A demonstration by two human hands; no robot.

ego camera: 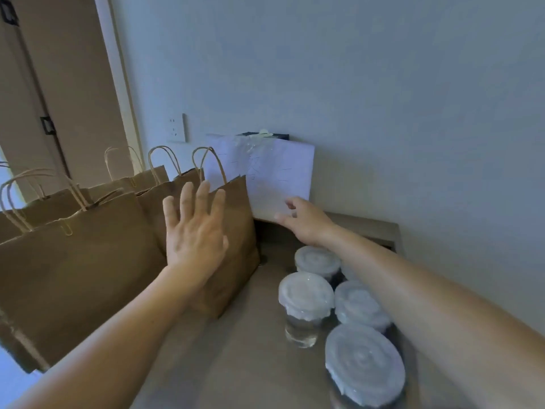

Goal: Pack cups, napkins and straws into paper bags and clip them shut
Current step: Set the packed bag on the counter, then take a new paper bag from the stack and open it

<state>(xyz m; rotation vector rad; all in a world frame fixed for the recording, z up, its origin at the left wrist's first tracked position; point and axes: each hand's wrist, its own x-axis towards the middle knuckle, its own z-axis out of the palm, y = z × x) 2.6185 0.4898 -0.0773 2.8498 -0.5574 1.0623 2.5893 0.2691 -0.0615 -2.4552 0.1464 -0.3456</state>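
Observation:
Several brown paper bags with twisted handles stand in a row on the left; the nearest large one (pixel 76 278) has a clip on its top edge. My left hand (pixel 194 228) is spread with straight fingers against the side of an upright bag (pixel 236 255). My right hand (pixel 303 219) reaches to the lower edge of a white napkin pack (pixel 265 175) leaning on the wall, fingers curled at its bottom corner. Several lidded clear cups (pixel 306 302) stand under my right forearm. No straws are visible.
The brown tabletop (pixel 236 364) runs to the wall at the back and right. A wall socket (pixel 177 128) sits above the bags. A door (pixel 59 84) is at far left. A dark object peeks out behind the white pack.

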